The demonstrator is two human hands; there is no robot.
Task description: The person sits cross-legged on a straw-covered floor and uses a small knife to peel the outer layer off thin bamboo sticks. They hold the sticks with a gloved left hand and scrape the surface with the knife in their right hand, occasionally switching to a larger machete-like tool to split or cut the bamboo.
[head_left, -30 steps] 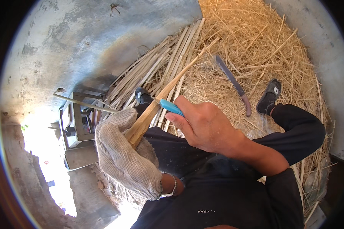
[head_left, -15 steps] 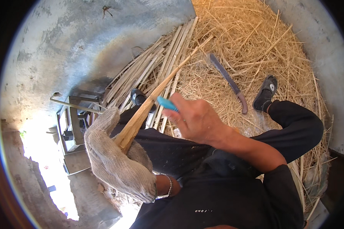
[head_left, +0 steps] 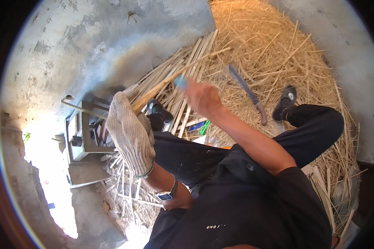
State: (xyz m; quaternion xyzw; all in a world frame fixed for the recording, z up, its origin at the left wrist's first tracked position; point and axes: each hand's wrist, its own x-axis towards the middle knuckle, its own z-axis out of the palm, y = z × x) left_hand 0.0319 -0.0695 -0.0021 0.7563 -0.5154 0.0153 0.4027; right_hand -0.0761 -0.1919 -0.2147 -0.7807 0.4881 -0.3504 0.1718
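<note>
My left hand [head_left: 130, 128], in a thick knitted grey-white glove, is closed around the wide end of a long tapered wooden stick [head_left: 158, 88]. The thin end of the stick slants away over a pile of strips. Bare, my right hand [head_left: 205, 98] grips a small teal-blue object [head_left: 180, 82] at the middle of the stick. Motion blurs that object, and its kind cannot be made out. On the straw-like shavings beyond my right hand lies a machete [head_left: 245, 86] with a dark blade and brown handle.
Pale wooden strips [head_left: 188, 62] lie in a heap by the grey wall [head_left: 91, 45]. Shavings [head_left: 262, 37] cover the floor ahead. A wooden frame [head_left: 85, 137] stands at left. Blue and green items [head_left: 204, 128] lie between my legs, near my dark shoes [head_left: 287, 97].
Both hands have moved away from my body, the left hand and the stick's wide end going farther. My right hand has slid the blue object slightly up and left.
</note>
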